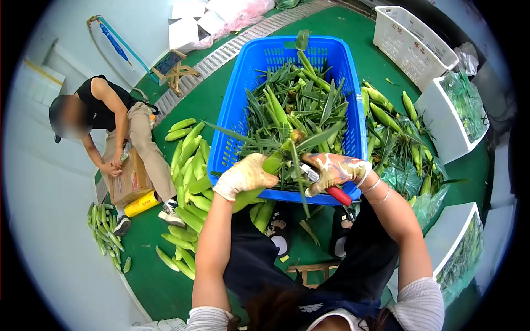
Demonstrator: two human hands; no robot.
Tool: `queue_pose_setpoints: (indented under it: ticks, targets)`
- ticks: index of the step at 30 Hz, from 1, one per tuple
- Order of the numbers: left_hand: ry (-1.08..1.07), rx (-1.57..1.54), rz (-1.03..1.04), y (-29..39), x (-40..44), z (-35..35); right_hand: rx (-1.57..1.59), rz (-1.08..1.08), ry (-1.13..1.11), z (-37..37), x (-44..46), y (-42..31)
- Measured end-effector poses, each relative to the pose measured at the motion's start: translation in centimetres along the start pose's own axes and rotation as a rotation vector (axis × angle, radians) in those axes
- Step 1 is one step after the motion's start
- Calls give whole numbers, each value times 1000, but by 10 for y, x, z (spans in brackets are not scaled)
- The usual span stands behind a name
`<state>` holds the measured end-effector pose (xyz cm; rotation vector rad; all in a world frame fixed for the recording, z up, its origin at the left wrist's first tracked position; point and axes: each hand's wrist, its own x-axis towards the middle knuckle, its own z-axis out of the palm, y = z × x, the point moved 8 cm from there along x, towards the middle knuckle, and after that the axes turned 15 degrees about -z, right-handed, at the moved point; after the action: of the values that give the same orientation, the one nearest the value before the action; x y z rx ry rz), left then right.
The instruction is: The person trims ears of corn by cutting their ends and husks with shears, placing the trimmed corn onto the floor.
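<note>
My left hand (245,175), in a pale work glove, is closed around a green ear of corn (272,164) at the near rim of the blue basket (222,129). Long leaves stick out from the ear's top. Opposite it, my right hand (338,169), in a patterned glove, grips pruning shears with a red handle (339,195). Their metal part lies close to the leaves; leaves hide the blade tips. Cut leaves and husk trimmings (276,105) fill much of the basket. Beside my left forearm lies a pile of husked-green corn ears (190,160).
At left a seated person (113,116) handles something over a cardboard box (131,179), near a yellow roll (139,204) and small green vegetables (105,229). Leafy corn (386,118) lies right of the basket. White foam boxes (441,124) and a white crate (411,44) stand further right.
</note>
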<state>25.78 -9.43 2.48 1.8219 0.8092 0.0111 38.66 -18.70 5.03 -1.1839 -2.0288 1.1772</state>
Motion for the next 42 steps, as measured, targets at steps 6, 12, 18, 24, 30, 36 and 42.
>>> queue_pose_setpoints:
  ticks: [6,12,18,24,30,36,42]
  targets:
    - [-80,-85,-84,-7,-16,-20,579,189,269,20,6,43]
    - [647,-24,-210,-145,-65,-153,235,81,672,-78,-92,53]
    - [1067,165,-265,-275,-58,-235,-250,844,1081,-104,-305,237]
    - [1349,774,-304,-165,-24,-198,-241,1206,933,62,-329,437]
    - [1035,155,2,-67,-5,-160,493,1091,1499,114,-330,431]
    - [706,154,61,63,20,-26,183,600,1312,25,-323,267]
    - [122,-207,137,115,46,72,-346,39,824,-70,-192,91]
